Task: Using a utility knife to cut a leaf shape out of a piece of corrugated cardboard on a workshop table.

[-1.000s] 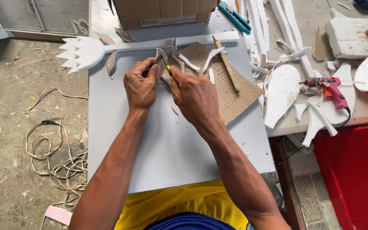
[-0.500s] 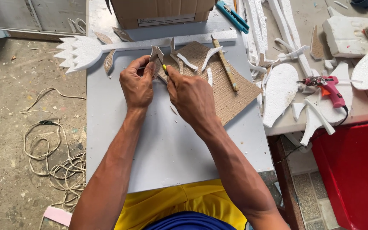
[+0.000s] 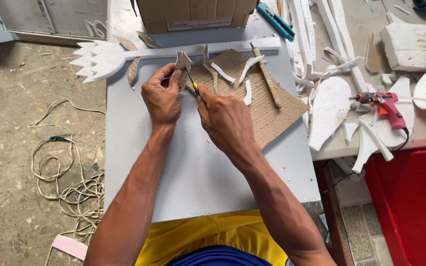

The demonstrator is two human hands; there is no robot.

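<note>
- Pinching a small foam piece [image 3: 182, 61] by its lower edge, the left hand [image 3: 162, 96] holds it up over the grey board [image 3: 193, 167], beside the cardboard [image 3: 260, 106].
- Right hand [image 3: 227, 120] is closed round a knife [image 3: 192, 83], its blade at the piece.
- Piece looks light, thin and crumbly; best held gently near its middle.
- It is pale, flat, with jagged points.

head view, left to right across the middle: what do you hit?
Coiled cord on the floor → white foam spiked shape → left hand holding a small foam piece → right hand → cardboard sheet → pink glue gun.
</note>
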